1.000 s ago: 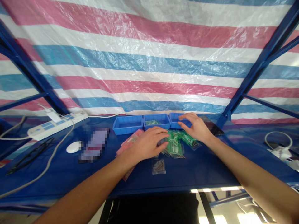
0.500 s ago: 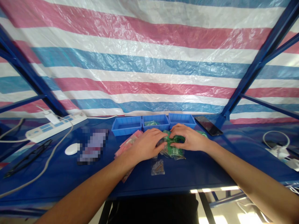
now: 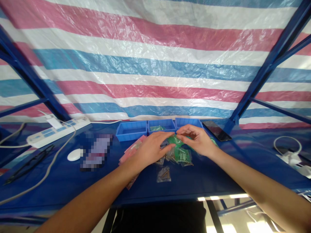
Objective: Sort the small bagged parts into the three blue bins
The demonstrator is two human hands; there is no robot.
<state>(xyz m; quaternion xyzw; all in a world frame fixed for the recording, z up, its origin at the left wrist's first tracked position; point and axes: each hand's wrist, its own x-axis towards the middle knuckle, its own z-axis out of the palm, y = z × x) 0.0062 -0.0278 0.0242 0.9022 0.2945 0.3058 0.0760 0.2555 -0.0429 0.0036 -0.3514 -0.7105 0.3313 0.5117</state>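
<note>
Green packets [image 3: 183, 156] at right hand [image 3: 198, 140]; white marks illegible.

Tarpaulin [image 3: 155, 74]: broad horizontal stripes, pinkish red, white and blue, with a whitish sheen. Frame posts [image 3: 267, 69]: dark blue. Counter [image 3: 194, 183]: deep glossy navy. Three bins [image 3: 132, 136]: uniform bright blue. Green packets [image 3: 184, 155]: translucent green, pale patches. Pink packets [image 3: 133, 147]: salmon pink, paler areas. Small packet [image 3: 160, 177]: clear; pins [image 3: 167, 175] within, brassy brown. Power strip [image 3: 39, 139]: white, blue socket panels. Cable [image 3: 50, 166]: off-white. Computer mouse [image 3: 74, 154]: plain white. Pixelated item [image 3: 98, 149]: lilac, dull crimson band, dark edging. Glasses [image 3: 29, 165]: black. Phone [image 3: 216, 131]: black.
</note>
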